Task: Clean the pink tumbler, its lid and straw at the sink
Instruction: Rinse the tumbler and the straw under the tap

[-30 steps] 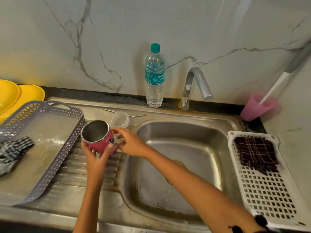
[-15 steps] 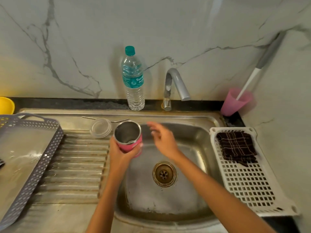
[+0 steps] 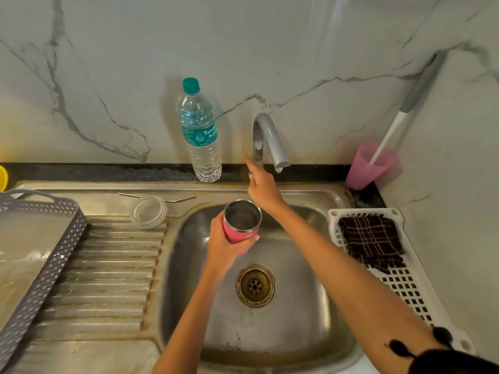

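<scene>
One pink tumbler (image 3: 241, 225) over sink (image 3: 297, 333) | left hand (image 3: 224, 252) grips it | right hand (image 3: 263, 186) at faucet (image 3: 266, 136) base, grip unclear

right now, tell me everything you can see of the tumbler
The tumbler is a short cup, pink outside, with a bare steel inside and rim. Its mouth is uncovered and it looks empty. It is roughly upright, tipped slightly toward the camera, held above the sink basin, short of the tap spout. Only the left hand touches it, fingers wrapped round its pink wall.
</scene>
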### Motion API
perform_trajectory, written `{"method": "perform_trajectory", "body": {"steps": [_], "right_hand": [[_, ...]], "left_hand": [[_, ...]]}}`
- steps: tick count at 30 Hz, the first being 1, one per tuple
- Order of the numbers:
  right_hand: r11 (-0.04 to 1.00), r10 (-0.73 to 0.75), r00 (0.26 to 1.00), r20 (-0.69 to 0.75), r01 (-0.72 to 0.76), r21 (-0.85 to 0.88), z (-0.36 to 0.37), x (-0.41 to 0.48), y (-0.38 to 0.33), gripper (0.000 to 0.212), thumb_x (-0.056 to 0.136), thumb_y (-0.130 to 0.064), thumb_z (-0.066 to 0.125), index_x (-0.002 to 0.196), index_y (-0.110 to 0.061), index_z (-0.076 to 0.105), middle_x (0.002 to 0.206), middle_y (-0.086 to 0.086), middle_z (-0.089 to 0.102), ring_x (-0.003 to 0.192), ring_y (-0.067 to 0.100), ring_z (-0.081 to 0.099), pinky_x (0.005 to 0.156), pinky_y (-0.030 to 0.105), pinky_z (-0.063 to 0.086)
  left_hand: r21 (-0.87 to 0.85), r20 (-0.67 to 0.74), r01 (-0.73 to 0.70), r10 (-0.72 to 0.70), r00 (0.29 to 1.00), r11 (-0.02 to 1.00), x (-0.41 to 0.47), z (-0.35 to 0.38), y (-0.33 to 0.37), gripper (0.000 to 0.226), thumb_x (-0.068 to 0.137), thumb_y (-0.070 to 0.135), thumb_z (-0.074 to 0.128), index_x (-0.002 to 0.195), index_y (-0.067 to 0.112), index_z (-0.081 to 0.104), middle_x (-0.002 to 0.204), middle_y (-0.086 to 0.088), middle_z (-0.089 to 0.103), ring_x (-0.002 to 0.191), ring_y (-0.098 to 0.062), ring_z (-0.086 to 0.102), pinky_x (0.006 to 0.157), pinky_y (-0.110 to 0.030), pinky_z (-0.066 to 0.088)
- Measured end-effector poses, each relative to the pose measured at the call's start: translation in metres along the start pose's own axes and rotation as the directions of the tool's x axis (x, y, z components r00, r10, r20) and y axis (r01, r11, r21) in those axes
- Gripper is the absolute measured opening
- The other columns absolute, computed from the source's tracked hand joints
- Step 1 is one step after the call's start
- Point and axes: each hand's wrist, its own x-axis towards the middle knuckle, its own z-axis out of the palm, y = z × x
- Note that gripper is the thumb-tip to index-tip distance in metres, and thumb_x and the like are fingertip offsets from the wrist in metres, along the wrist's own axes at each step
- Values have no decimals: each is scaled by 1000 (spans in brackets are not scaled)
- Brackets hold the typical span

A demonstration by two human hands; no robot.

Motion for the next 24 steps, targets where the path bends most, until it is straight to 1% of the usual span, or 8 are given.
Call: {"method": "perform_trajectory", "body": {"steps": [4, 8, 11, 14, 16, 19, 22, 24], "right_hand": [[988, 41, 989, 143, -61, 138, -14, 0, 8, 50, 103, -10, 37, 150, -25, 29, 148, 13, 41, 120, 26, 54, 88, 24, 47], [974, 122, 991, 49, -129, 188, -19, -30, 19, 42, 102, -17, 43, 142, -31, 44, 118, 1, 60, 69, 3, 54, 55, 17, 50], [998, -48, 999, -18, 48, 36, -19, -60, 26, 29, 100, -22, 48, 127, -21, 58, 105, 2, 67, 77, 2, 61, 66, 14, 49], [927, -276, 953, 123, 298, -227, -20, -85, 32, 28, 100, -35, 45, 111, -18, 64, 108, -2, 66, 103, 9, 56, 98, 27, 43], [820, -325, 913, 245, 401, -409, -23, -92, 39, 36, 100, -43, 37, 104, -19, 64, 101, -3, 68, 102, 11, 58, 115, 40, 25], [739, -240, 914, 328, 391, -548, -33, -91, 46, 54, 100, -55, 23, 98, -22, 66, 93, -3, 70, 104, 11, 61, 121, 43, -2], [929, -50, 977, 205, 121, -350, -17, -92, 34, 49, 102, -44, 30, 103, -15, 69, 113, 7, 63, 118, 22, 54, 115, 45, 27], [991, 50, 985, 165, -28, -132, -7, -97, 25, 41, 103, -35, 35, 105, -9, 66, 114, 9, 56, 108, 22, 56, 98, 39, 46]], "left_hand": [[15, 18, 5, -6, 1000, 1000, 3, 9, 3, 100, 47, 50, 90, 134, 25, 47, 130, 3, 53, 120, -15, 54, 94, -39, 54], [50, 55, -2, -1, 999, 999, 6, 19, 3, 100, 48, 50, 88, 135, 26, 43, 130, 7, 48, 120, -11, 50, 96, -37, 53], [68, 88, -19, 13, 996, 998, 9, 25, 0, 99, 49, 54, 88, 134, 29, 44, 130, 8, 48, 122, -16, 50, 95, -42, 53], [104, 94, -25, 15, 995, 994, 8, 29, -1, 91, 51, 47, 83, 132, 30, 45, 127, 10, 48, 121, -18, 50, 95, -45, 52], [116, 90, -36, 26, 996, 993, 10, 29, -3, 87, 55, 41, 82, 133, 28, 45, 128, 8, 47, 122, -17, 48, 98, -44, 50], [156, 155, -109, 85, 984, 982, 17, 25, 0, 89, 56, 36, 84, 134, 31, 43, 130, 9, 43, 123, -15, 42, 99, -35, 45], [192, 179, -139, 104, 978, 972, 21, 28, 5, 90, 59, 27, 90, 136, 31, 43, 130, 10, 43, 121, -12, 40, 97, -31, 42], [194, 200, -171, 132, 971, 966, 27, 27, 6, 86, 61, 25, 90, 133, 35, 45, 129, 12, 51, 118, -7, 47, 96, -25, 43]]}}
